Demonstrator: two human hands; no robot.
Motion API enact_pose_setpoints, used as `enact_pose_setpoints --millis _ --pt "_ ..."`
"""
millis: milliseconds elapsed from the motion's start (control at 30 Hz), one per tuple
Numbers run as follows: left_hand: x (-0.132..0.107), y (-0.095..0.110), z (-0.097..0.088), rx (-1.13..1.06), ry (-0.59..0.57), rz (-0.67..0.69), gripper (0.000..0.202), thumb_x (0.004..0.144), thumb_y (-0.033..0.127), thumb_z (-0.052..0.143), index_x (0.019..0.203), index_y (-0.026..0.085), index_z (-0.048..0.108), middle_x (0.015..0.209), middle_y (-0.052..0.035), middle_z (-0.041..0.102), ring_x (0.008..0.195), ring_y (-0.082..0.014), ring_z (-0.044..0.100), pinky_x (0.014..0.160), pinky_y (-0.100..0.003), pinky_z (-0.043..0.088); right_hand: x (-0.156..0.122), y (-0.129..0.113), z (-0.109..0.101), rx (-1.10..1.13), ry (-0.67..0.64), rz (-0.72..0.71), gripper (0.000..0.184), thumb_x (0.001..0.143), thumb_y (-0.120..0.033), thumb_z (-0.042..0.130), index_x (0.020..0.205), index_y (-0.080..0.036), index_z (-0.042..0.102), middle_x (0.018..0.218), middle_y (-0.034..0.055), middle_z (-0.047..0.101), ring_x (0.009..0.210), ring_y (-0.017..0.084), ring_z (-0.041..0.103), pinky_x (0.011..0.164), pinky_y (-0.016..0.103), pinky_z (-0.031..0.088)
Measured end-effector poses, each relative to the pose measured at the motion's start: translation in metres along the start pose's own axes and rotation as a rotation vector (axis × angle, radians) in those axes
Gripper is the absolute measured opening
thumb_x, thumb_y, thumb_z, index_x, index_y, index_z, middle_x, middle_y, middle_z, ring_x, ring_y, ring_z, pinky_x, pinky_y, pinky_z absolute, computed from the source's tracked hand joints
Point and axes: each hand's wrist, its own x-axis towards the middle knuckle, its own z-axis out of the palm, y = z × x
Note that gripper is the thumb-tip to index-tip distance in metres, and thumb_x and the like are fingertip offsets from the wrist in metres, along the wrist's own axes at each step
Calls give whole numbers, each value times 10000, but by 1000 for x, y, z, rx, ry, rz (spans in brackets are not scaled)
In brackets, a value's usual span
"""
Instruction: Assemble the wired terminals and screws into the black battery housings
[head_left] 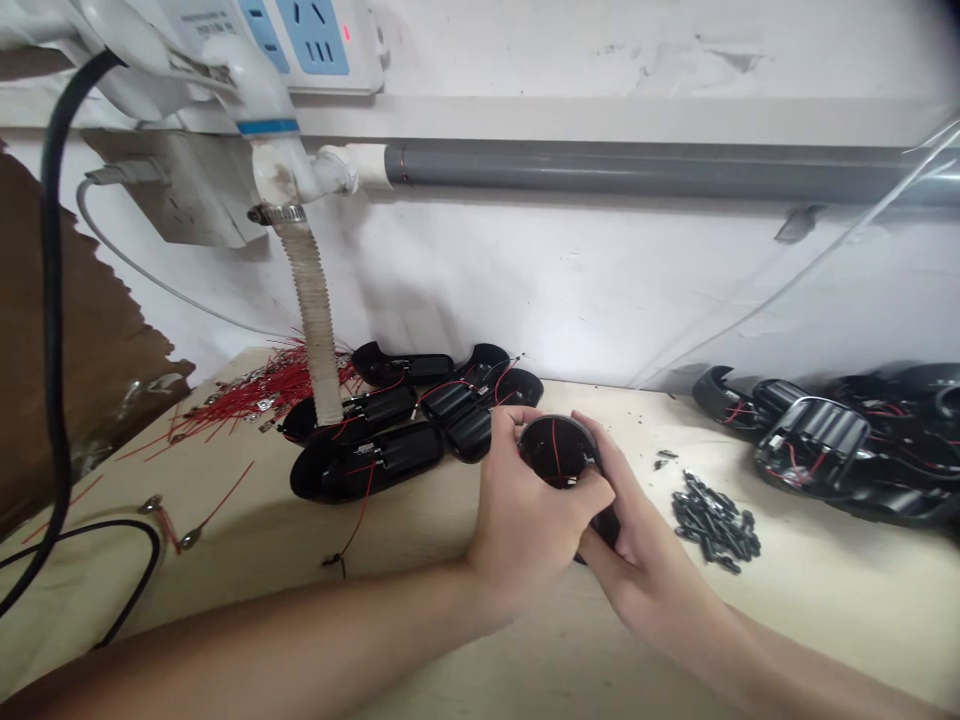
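Both hands grip one black plastic housing (541, 447) with a rounded end, held above the table. A thin red wire runs across its hollow inside. My left hand (525, 510) wraps around its left side, thumb pressed down inside near the wire. My right hand (637, 530) supports the right side and lower part, its fingers partly hidden behind the housing. Just left of the hands lie several similar black housings (405, 455) with red wires. On the right is a small heap of short black parts (716, 520).
A pile of red wires with metal tabs (255, 395) lies at the back left. More black housings (885, 440) are heaped at the right. A ribbed hose (311, 310) hangs down to the table, and a black cable (52, 300) crosses the left side. A grey pipe (600, 172) runs along the wall.
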Motion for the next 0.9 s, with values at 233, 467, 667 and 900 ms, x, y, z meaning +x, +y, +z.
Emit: enact_pose_setpoints --millis 233,467,667,900 --pt "5 -8 -2 -43 -70 3 470 858 212 795 1241 236 524 1091 -45 717 997 -215 714 911 -400 581 -2 11 1 108 41 35 870 1030 -267 644 1725 -413 142 1757 75 346 1623 305 374 1234 512 513" --pt "8 -11 -7 11 -65 98 422 956 319 751 1342 228 607 1357 -119 681 1296 -282 647 1145 -470 490 -15 14 -3 -137 -67 -77 1097 946 -259 750 1738 -504 31 1832 18 8 1691 397 93 1282 670 365" --pt "6 -11 -6 75 -103 159 567 974 283 697 1521 222 559 1563 -151 553 1555 -353 413 1319 -572 282 -12 19 -6 -167 -8 -45 956 955 -171 652 1723 -483 176 1818 22 100 1680 372 194 1293 684 334" --pt "0 -13 -8 252 -145 206 661 1059 331 577 1677 220 371 1729 -137 343 1622 -317 304 1350 -534 254 -10 23 -5 11 28 49 809 1003 -187 605 1700 -429 274 1793 55 237 1666 326 264 1329 650 287"
